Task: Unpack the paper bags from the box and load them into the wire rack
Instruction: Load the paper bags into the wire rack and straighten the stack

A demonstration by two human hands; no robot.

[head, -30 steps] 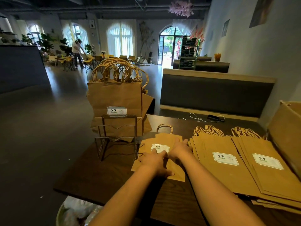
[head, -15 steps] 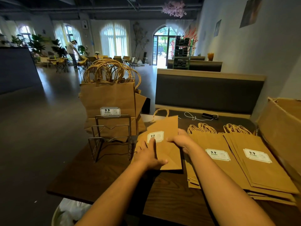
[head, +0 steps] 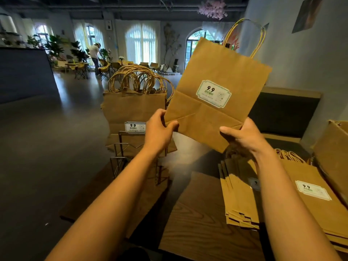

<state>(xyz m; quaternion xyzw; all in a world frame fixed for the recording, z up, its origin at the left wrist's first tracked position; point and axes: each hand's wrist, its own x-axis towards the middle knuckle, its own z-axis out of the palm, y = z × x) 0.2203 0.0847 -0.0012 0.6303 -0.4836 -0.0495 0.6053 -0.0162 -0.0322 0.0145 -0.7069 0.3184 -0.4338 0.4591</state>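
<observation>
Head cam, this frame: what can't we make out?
- Wire rack: right side hidden by left hand and arm.
- Box: cut off by right edge; contents unseen.
- Held bag label: small print too tiny.
- Middle stack label: covered by right forearm.

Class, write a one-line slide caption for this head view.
Both hands, left hand and right hand, hold a flat brown paper bag above the wire rack.

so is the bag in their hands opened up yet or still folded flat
Still folded flat: the paper bag shows as one flat sheet with creases, bottom flap folded up, gripped at its lower corners by the left hand and right hand.
</observation>
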